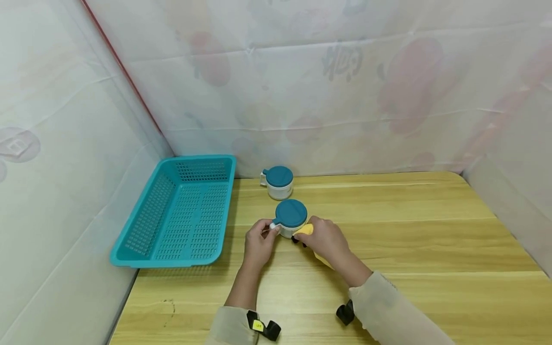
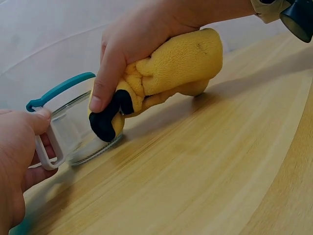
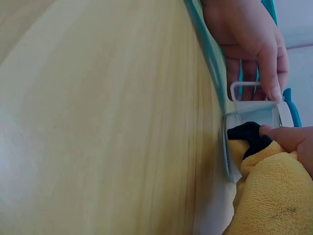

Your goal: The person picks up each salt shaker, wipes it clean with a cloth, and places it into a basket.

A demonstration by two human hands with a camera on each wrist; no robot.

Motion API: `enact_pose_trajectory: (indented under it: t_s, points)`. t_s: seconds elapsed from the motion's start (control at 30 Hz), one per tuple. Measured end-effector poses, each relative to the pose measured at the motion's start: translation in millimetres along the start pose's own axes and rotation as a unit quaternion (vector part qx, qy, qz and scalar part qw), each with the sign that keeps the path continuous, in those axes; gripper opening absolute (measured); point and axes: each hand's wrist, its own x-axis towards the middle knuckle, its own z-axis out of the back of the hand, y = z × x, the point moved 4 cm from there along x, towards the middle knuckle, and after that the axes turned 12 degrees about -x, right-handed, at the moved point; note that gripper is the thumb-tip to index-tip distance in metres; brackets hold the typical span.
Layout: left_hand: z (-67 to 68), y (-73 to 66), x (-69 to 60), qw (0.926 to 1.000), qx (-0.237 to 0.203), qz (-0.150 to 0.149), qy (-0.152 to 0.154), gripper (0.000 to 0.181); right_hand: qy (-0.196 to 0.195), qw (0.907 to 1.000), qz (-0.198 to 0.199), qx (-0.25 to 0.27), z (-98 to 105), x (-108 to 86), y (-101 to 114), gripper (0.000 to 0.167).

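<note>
A clear glass jar (image 1: pixel 291 216) with a blue lid and a white handle stands on the wooden table, its base seeming slightly tilted in the wrist views. My left hand (image 1: pixel 258 245) pinches the white handle (image 2: pixel 46 147) between thumb and fingers. In my right hand (image 1: pixel 328 239) is a yellow plush cloth (image 2: pixel 176 63) with black parts, pressed against the side of the glass. The thumb lies over the black part (image 3: pixel 252 134). A second jar (image 1: pixel 279 182) of the same kind, lidded, stands just behind, near the wall.
To the left lies a teal plastic basket (image 1: pixel 228 211) with perforated walls and nothing in it. A printed white sheet (image 1: pixel 302 96) hangs behind the table (image 1: pixel 409 230), with more sheeting on both sides. Wrist cameras (image 1: pixel 271 330) sit on both sleeves.
</note>
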Motion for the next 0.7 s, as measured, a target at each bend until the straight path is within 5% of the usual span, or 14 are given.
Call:
enact_pose_trajectory:
  t_s: [0.37, 0.7]
  points:
    - [-0.1, -0.2, 1.6, 0.9999, -0.012, -0.001, -0.008, 0.014, -0.026, 0.9995, -0.007, 0.018, 12.5, 7.3, -19.2, 0.047]
    - [-0.7, 0.3, 0.9, 0.9996, -0.021, 0.002, -0.018, 0.014, -0.104, 0.9852, -0.045, 0.129, 6.6, 8.7, -26.4, 0.042]
